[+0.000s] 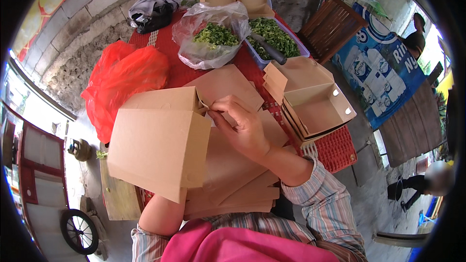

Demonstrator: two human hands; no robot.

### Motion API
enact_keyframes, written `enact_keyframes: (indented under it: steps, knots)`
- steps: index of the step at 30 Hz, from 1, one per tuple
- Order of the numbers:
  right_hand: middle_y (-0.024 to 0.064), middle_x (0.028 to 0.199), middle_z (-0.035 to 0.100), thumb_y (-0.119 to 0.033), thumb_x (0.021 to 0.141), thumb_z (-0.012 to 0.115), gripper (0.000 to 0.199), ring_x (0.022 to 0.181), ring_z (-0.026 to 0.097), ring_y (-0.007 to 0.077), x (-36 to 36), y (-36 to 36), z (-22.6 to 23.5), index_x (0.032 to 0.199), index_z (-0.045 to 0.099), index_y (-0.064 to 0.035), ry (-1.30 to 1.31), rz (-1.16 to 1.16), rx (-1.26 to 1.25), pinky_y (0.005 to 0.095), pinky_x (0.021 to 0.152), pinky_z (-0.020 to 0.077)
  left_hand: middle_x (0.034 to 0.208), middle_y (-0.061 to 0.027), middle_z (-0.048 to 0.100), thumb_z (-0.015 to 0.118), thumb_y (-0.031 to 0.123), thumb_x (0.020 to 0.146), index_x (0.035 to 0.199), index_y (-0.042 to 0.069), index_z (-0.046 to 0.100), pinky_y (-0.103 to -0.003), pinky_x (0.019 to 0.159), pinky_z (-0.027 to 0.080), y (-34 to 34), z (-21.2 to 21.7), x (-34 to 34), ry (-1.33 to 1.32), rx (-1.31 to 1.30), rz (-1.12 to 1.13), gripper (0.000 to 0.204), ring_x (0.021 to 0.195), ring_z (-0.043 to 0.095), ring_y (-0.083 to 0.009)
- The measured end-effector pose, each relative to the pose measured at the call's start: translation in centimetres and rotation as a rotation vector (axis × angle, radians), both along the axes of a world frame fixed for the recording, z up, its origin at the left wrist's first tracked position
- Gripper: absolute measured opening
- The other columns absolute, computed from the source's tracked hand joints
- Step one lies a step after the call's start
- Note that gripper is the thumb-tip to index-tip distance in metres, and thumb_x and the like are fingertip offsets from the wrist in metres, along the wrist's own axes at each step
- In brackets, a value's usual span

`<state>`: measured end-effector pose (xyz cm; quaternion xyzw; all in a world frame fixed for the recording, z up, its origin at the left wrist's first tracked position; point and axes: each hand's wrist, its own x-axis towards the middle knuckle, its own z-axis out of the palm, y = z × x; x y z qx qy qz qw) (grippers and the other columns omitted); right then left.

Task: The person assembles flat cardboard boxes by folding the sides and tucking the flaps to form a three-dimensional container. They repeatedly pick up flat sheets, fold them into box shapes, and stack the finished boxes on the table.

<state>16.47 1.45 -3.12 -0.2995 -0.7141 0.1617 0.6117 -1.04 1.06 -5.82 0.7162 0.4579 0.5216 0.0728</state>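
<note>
A brown cardboard box, partly folded, is tilted up in front of me. My right hand pinches a small flap at its upper right corner between thumb and fingers. From below, my left forearm goes behind the box, which hides that hand and its fingers. Under the box lies a stack of flat cardboard blanks, with more flat sheets beyond it. To the right, an open folded box sits on top of other boxes.
At the back are a clear plastic bag of chopped greens and a tub of chopped greens with a dark handle lying across it. A red plastic bag lies left on the red table. A wooden chair stands at back right.
</note>
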Motion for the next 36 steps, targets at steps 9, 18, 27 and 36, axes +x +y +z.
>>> enact_keyframes:
  steps: [9, 18, 27, 36]
  knots:
    - [0.0122, 0.091, 0.062, 0.014, 0.076, 0.067, 0.024, 0.077, 0.063, 0.0283, 0.1, -0.4, 0.9, 0.095, 0.059, 0.0015, -0.158, -0.018, 0.121, 0.0346, 0.064, 0.0497, 0.118, -0.0144, 0.061, 0.074, 0.02, 0.084, 0.121, 0.006, 0.062, -0.044, 0.098, 0.044, -1.2, -0.1, -0.4, 0.05, 0.003, -0.003, 0.041, 0.111, 0.057, -0.0321]
    - [0.0175, 0.108, 0.059, 0.002, 0.076, 0.071, 0.039, 0.093, 0.063, 0.035, -0.4, -0.7, 0.6, 0.11, 0.055, 0.0012, -0.25, -0.071, 0.15, 0.0415, 0.075, 0.0519, 0.119, -0.0151, 0.061, 0.074, 0.021, 0.083, 0.121, 0.007, 0.062, -0.044, 0.099, 0.043, -1.9, -0.7, -0.6, 0.112, 0.018, -0.02, 0.043, 0.113, 0.056, -0.0329]
    - [0.0216, 0.113, 0.064, -0.009, 0.086, 0.066, 0.025, 0.095, 0.067, 0.032, 2.7, 2.6, -0.2, 0.104, 0.051, 0.0025, -0.072, -0.197, -0.076, 0.0354, 0.081, 0.0517, 0.119, -0.0157, 0.061, 0.075, 0.023, 0.083, 0.122, 0.007, 0.062, -0.045, 0.1, 0.043, -0.5, -0.8, -1.7, 0.302, -0.029, -0.232, 0.045, 0.114, 0.056, -0.0338]
    - [0.0249, 0.082, 0.066, 0.0, 0.082, 0.059, 0.065, 0.075, 0.066, 0.0437, 4.1, 4.0, 0.4, 0.14, 0.029, -0.0009, -0.224, -0.296, -0.591, 0.0457, 0.065, 0.0512, 0.108, -0.0074, 0.061, 0.072, 0.006, 0.074, 0.107, 0.006, 0.067, -0.048, 0.109, 0.034, -3.7, 7.1, -0.6, 0.723, -0.148, -0.075, 0.033, 0.11, 0.057, -0.0281]
